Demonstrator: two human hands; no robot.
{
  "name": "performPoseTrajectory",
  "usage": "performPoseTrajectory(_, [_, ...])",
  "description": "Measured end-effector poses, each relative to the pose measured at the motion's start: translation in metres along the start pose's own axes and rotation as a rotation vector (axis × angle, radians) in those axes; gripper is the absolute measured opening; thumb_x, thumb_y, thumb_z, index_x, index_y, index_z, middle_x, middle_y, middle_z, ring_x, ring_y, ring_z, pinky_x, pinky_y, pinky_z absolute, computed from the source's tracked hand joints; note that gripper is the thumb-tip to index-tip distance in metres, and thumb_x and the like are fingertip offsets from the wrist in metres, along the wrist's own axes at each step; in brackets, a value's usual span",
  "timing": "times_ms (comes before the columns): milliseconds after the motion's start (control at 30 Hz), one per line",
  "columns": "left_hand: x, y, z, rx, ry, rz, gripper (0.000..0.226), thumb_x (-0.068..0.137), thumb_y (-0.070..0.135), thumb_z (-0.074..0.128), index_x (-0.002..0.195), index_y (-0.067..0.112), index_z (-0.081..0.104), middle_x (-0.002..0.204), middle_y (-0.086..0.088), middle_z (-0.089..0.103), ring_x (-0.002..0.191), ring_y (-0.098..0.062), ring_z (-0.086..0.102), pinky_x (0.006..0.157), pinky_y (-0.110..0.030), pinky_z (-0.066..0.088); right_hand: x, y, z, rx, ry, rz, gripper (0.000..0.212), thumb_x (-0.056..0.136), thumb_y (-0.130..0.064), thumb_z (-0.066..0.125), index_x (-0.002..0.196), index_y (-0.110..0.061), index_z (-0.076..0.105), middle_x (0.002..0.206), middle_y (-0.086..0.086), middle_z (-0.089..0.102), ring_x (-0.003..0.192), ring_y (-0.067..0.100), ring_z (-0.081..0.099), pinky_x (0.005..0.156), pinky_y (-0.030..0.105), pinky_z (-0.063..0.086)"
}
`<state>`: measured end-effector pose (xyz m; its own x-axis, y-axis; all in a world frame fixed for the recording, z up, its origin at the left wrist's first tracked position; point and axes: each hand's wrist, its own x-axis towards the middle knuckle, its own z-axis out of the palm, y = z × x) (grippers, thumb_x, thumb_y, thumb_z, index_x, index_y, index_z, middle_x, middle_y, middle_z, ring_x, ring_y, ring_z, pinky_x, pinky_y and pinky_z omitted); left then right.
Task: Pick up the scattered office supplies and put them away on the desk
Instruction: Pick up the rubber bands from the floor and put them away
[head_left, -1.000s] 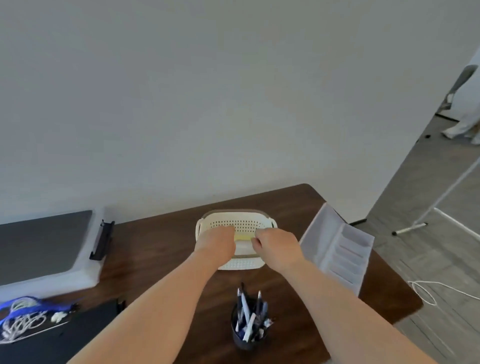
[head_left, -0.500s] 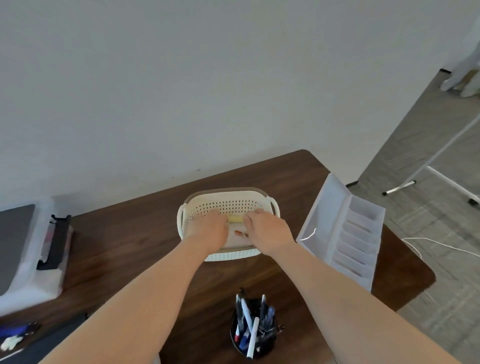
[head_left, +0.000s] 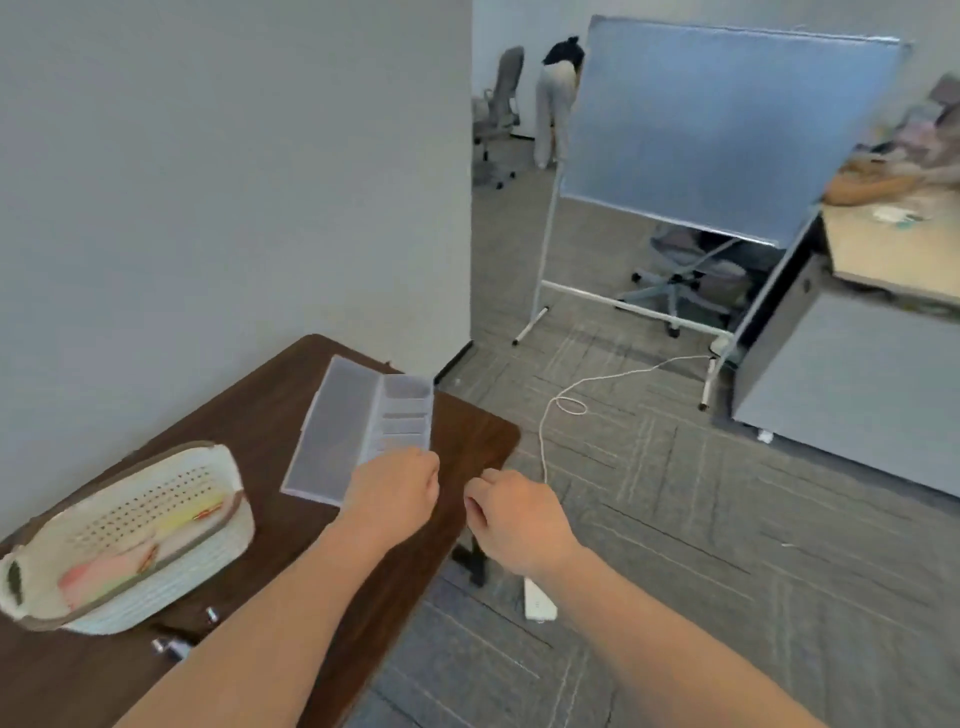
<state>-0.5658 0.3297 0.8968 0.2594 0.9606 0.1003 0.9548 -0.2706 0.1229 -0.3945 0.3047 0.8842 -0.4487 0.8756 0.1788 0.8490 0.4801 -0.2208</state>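
Note:
A clear plastic organiser box (head_left: 363, 421) lies open on the dark wooden desk (head_left: 249, 415), lid flat to the left and compartments on the right. My left hand (head_left: 395, 488) covers its near end, fingers curled down onto the box edge. My right hand (head_left: 514, 514) hovers just past the desk's right edge with its fingers curled in, and I see nothing in it. A white perforated basket (head_left: 140, 540) stands at the left with yellow and pink note pads inside. Two pen tips (head_left: 182, 636) poke out beside my left forearm.
Right of the desk is grey carpet with a white power strip (head_left: 539, 600) and its cable (head_left: 571, 400). A rolling whiteboard (head_left: 717, 130), an office chair (head_left: 680, 275) and a grey cabinet (head_left: 852, 374) stand beyond. A person (head_left: 556, 104) is far back.
Both hands left the basket and moved right, the left one onto the organiser box. My view swung right, so the basket now sits at the left and the pen cup is out of sight.

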Motion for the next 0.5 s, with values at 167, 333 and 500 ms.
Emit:
performPoseTrajectory(167, [0.001, 0.178, 0.078, -0.069, -0.068, 0.196, 0.02, 0.094, 0.03, 0.043, 0.09, 0.018, 0.059, 0.09, -0.001, 0.058, 0.09, -0.022, 0.057, 0.067, -0.037, 0.047, -0.17, 0.137, -0.024, 0.03, -0.039, 0.346, 0.023, 0.097, -0.028, 0.04, 0.099, -0.014, 0.058, 0.1, 0.004, 0.059, 0.099, 0.027, 0.054, 0.062, 0.033, 0.035])
performPoseTrajectory(333, [-0.033, 0.369, 0.169, -0.16, -0.246, 0.319, 0.017, 0.092, 0.026, 0.047, 0.09, 0.015, 0.06, 0.091, -0.002, 0.06, 0.092, -0.024, 0.057, 0.064, -0.038, 0.047, -0.365, 0.246, -0.017, 0.107, -0.124, 0.642, 0.022, 0.096, -0.027, 0.042, 0.102, -0.013, 0.058, 0.106, 0.005, 0.059, 0.104, 0.027, 0.052, 0.07, 0.036, 0.042])
performPoseTrajectory(500, [-0.073, 0.488, 0.27, -0.168, -0.424, 0.498, 0.018, 0.095, 0.027, 0.042, 0.096, 0.017, 0.057, 0.098, 0.0, 0.057, 0.096, -0.022, 0.053, 0.064, -0.035, 0.041, -0.507, 0.314, 0.033, 0.171, -0.172, 0.932, 0.023, 0.097, -0.026, 0.041, 0.106, -0.016, 0.06, 0.109, 0.002, 0.06, 0.106, 0.024, 0.054, 0.073, 0.034, 0.044])
